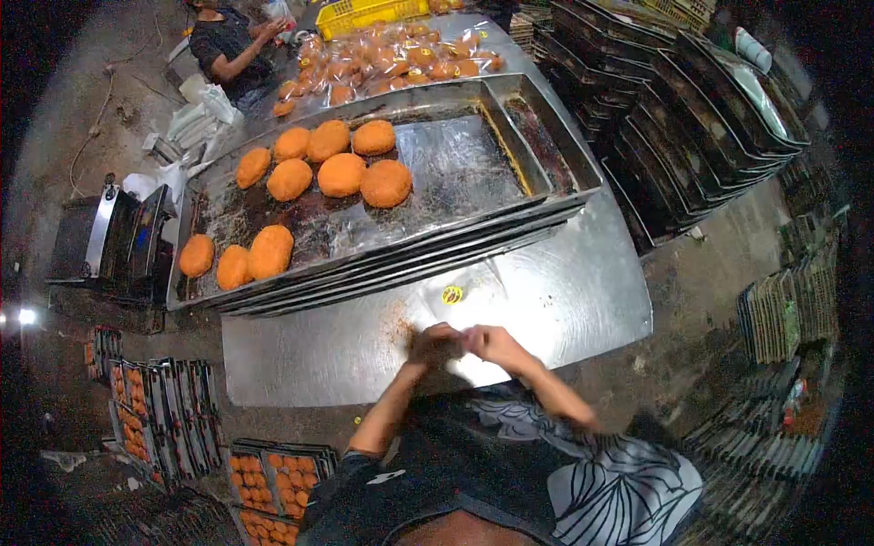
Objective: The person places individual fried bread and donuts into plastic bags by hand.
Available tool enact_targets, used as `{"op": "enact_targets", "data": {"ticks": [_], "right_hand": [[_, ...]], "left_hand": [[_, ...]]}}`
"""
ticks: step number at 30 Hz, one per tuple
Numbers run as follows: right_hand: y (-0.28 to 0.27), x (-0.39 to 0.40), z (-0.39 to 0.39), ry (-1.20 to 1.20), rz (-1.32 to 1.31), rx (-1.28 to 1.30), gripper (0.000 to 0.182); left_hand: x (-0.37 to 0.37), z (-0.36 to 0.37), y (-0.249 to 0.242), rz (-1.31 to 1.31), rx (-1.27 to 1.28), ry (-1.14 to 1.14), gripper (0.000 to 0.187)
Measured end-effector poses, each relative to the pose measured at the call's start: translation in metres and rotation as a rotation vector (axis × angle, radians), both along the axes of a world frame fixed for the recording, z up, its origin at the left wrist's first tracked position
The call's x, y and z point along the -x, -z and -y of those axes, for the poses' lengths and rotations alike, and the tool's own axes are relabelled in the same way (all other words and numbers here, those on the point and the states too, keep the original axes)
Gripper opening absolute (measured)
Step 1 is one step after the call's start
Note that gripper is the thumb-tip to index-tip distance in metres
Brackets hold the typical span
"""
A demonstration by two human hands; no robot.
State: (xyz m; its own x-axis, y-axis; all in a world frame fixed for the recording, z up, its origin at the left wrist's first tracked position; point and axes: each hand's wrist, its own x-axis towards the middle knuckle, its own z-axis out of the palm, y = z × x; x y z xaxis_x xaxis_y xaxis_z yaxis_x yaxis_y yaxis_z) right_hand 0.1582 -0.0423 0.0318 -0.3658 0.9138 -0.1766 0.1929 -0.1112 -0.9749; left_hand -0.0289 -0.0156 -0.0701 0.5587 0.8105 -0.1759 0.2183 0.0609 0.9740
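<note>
My left hand [435, 345] and my right hand [489, 344] meet close together over the near part of the metal table [309, 359]. Fingers on both are pinched, and what lies between them is too small and blurred to name. Just beyond them is a round yellow label [452, 295] with dark print, on what looks like clear plastic film. Brown crumbs [399, 326] are scattered beside my left hand. Farther off, a large metal baking tray [437, 235] tops a stack of similar trays. Several round orange-brown buns [340, 175] sit in its left and middle parts.
Bagged buns [391, 62] are heaped behind the tray, near a yellow crate [369, 15]. A person [228, 45] stands at the far left. Stacked dark trays [674, 118] rise at the right. Bun-filled trays [273, 478] stand low at the left.
</note>
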Motion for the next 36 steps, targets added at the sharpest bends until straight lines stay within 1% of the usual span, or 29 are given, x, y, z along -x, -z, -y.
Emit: {"op": "enact_targets", "data": {"ticks": [1, 2, 4, 6, 8, 10, 13, 14, 15, 16, 17, 18, 19, 20, 21, 22, 23, 24, 25, 26, 27, 28, 29, 30, 31, 32, 33, 35, 36], "right_hand": [[-0.008, -0.009, 0.013, -0.158, 0.183, -0.136, 0.021], [-0.013, -0.008, 0.014, -0.118, 0.201, -0.112, 0.020], [0.009, -0.005, 0.012, 0.005, 0.207, -0.126, 0.020], [0.025, -0.007, 0.006, 0.086, 0.273, -0.266, 0.022], [0.009, -0.014, 0.019, 0.131, 0.298, -0.165, 0.018], [0.009, -0.010, 0.043, 0.295, 0.366, -0.214, 0.016], [-0.002, 0.012, 0.060, 0.433, 0.393, -0.317, 0.018], [-0.020, 0.021, 0.057, 0.485, 0.225, 0.039, 0.025], [-0.032, 0.027, 0.050, 0.527, 0.051, 0.395, 0.034], [-0.029, 0.024, 0.035, 0.425, -0.217, 0.464, 0.045], [-0.052, 0.029, 0.004, 0.594, -0.981, 0.882, 0.042], [-0.087, 0.034, -0.002, 0.594, -1.094, 0.740, 0.042], [-0.103, 0.035, -0.019, 0.510, -0.918, 0.509, 0.048], [-0.084, 0.039, -0.039, 0.423, -0.956, 0.272, 0.053], [-0.119, 0.066, -0.050, 0.372, -1.281, 0.189, 0.060], [-0.139, 0.088, -0.050, 0.287, -1.366, 0.194, 0.054], [-0.147, 0.108, -0.049, 0.204, -1.453, 0.200, 0.049], [-0.128, 0.128, -0.051, 0.139, -1.364, 0.441, 0.043], [-0.117, 0.148, -0.050, 0.077, -1.263, 0.682, 0.037], [-0.109, 0.165, -0.051, 0.110, -1.116, 0.516, 0.030], [-0.136, 0.168, -0.056, 0.018, -0.814, 0.333, 0.032], [-0.161, 0.158, -0.080, -0.188, -0.004, -0.063, 0.040], [-0.157, 0.163, -0.104, 0.105, 0.363, -0.517, 0.051], [-0.154, 0.174, -0.134, 0.543, 0.428, -0.939, 0.057], [-0.147, 0.186, -0.167, 0.782, 0.910, -0.918, 0.051], [-0.145, 0.184, -0.197, 0.538, 1.111, -0.634, 0.047], [-0.141, 0.181, -0.225, 0.278, 1.280, -0.342, 0.044], [-0.109, 0.164, -0.266, 0.307, 1.160, -0.482, 0.041], [-0.108, 0.154, -0.272, 0.209, 1.069, -0.564, 0.041]], "left_hand": [[0.000, -0.007, -0.007, -0.239, -0.459, 0.060, 0.021], [-0.005, -0.010, -0.012, -0.238, -0.458, 0.064, 0.021], [-0.018, -0.007, -0.063, -0.066, 0.117, 0.054, 0.032], [-0.033, -0.002, -0.079, -0.159, 0.057, 0.028, 0.031], [-0.033, -0.001, -0.079, -0.202, 0.002, 0.027, 0.028], [-0.035, 0.004, -0.091, -0.436, 0.217, 0.012, 0.031], [-0.036, 0.019, -0.102, -0.264, 0.037, 0.060, 0.028], [-0.036, 0.026, -0.069, -0.019, -0.113, -0.136, 0.022], [-0.035, 0.022, -0.108, -0.115, -0.371, -0.182, 0.016], [-0.031, 0.019, -0.123, -0.109, -0.555, -0.214, 0.013], [-0.027, 0.017, -0.135, -0.099, -0.741, -0.245, 0.010], [-0.024, 0.022, -0.152, -0.088, -0.680, -0.224, 0.009], [-0.020, 0.026, -0.163, -0.080, -0.619, -0.208, 0.008], [-0.019, 0.021, -0.141, 0.057, -0.710, -0.380, 0.008], [-0.009, 0.010, -0.170, 0.057, -0.723, -0.536, 0.025], [-0.004, -0.004, -0.193, 0.535, -0.359, -0.573, 0.043], [0.009, -0.022, -0.191, 0.907, 0.025, -0.791, 0.055], [0.034, -0.029, -0.184, 1.213, 0.198, -0.642, 0.050], [0.066, -0.030, -0.220, 1.211, 0.472, -0.323, 0.045], [0.113, -0.050, -0.179, 1.105, 0.660, -0.311, 0.038], [0.131, -0.054, -0.169, 0.946, 0.443, -0.501, 0.031], [0.121, -0.034, -0.237, 1.169, 0.395, -0.465, 0.025], [0.139, -0.051, -0.211, 1.102, 0.076, -0.963, 0.021], [0.155, -0.057, -0.213, 1.092, -0.079, -0.990, 0.024], [0.153, -0.051, -0.239, 1.088, -0.112, -1.096, 0.032], [0.158, -0.050, -0.244, 1.171, -0.073, -1.052, 0.035], [0.163, -0.048, -0.247, 1.253, -0.033, -1.011, 0.039], [0.172, -0.048, -0.251, 1.266, -0.034, -1.054, 0.038], [0.178, -0.048, -0.251, 1.257, -0.132, -1.044, 0.037]]}}
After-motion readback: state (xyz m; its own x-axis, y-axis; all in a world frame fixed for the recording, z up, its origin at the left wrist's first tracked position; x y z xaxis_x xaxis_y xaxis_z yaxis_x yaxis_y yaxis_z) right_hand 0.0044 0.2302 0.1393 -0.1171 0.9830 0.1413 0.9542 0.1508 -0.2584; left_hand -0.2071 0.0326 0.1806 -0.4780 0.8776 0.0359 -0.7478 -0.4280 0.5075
